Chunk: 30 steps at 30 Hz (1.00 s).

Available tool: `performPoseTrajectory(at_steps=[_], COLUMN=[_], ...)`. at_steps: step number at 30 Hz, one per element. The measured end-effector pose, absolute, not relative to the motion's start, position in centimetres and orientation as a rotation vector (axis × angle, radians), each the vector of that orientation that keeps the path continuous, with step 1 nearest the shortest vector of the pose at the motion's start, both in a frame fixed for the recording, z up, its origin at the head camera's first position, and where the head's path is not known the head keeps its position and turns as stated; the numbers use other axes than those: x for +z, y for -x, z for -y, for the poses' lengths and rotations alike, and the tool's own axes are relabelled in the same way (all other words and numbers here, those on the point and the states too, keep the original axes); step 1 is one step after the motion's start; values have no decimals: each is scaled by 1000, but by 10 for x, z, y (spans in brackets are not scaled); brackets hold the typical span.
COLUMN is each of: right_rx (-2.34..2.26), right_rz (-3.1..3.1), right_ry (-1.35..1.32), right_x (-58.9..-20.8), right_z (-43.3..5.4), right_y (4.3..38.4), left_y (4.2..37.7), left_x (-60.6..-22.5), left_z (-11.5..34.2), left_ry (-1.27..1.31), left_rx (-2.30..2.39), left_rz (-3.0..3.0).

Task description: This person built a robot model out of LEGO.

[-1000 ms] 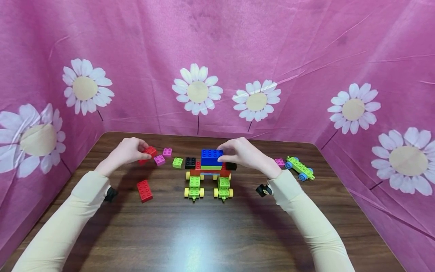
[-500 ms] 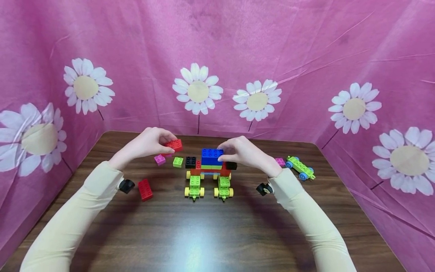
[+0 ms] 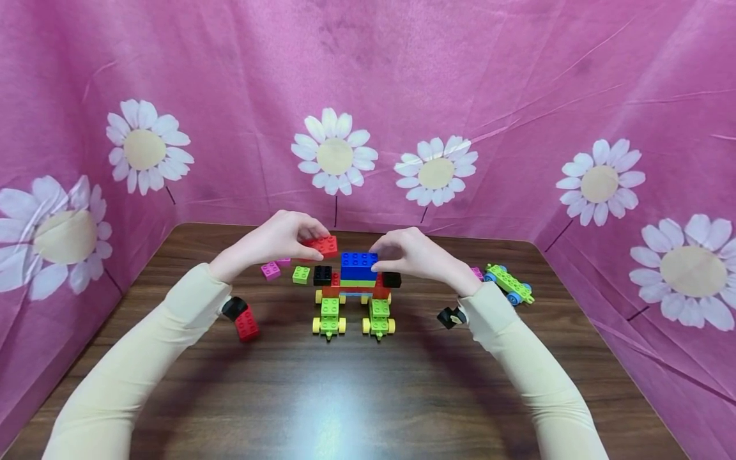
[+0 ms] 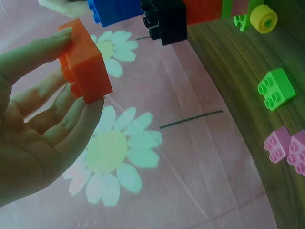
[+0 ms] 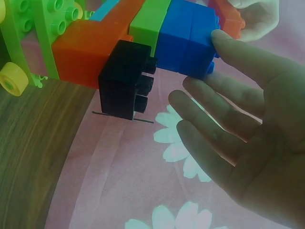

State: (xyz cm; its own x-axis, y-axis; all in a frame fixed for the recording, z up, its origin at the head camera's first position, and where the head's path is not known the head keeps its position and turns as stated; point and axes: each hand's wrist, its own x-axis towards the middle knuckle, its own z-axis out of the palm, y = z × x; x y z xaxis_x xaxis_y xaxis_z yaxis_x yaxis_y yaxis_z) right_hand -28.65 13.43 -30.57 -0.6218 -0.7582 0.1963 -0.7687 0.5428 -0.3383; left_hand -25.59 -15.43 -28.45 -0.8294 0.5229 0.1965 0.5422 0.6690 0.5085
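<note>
Brick placement under way: left hand (image 3: 270,241) pinches a small red plastic brick (image 3: 323,245) at frame centre, just left of the blue-topped multicoloured brick vehicle (image 3: 358,281) on the counter (image 3: 368,396). Right hand (image 3: 411,255), fingers extended, steadies the blue top. Next, likely: align studs, press down.

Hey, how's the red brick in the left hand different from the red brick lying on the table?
The held red brick is pinched in the left hand and raised above the table, beside the blue block; the loose red brick lies flat on the wood, apart from the build. The held one sits further back, the loose one nearer the left sleeve. Both are red studded bricks.
</note>
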Motion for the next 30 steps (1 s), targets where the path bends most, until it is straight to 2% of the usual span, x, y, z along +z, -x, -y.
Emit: performPoseTrajectory(at_steps=[14, 30], right_rx=[662, 694], right_rz=[2733, 2744], right_ry=[-1382, -1381], right_x=[-305, -304], right_z=[-136, -137], right_y=[290, 291], left_y=[259, 264], left_x=[-288, -288], left_z=[134, 125], left_ry=[1044, 1056], left_rx=[-874, -848], left_rz=[2807, 2814])
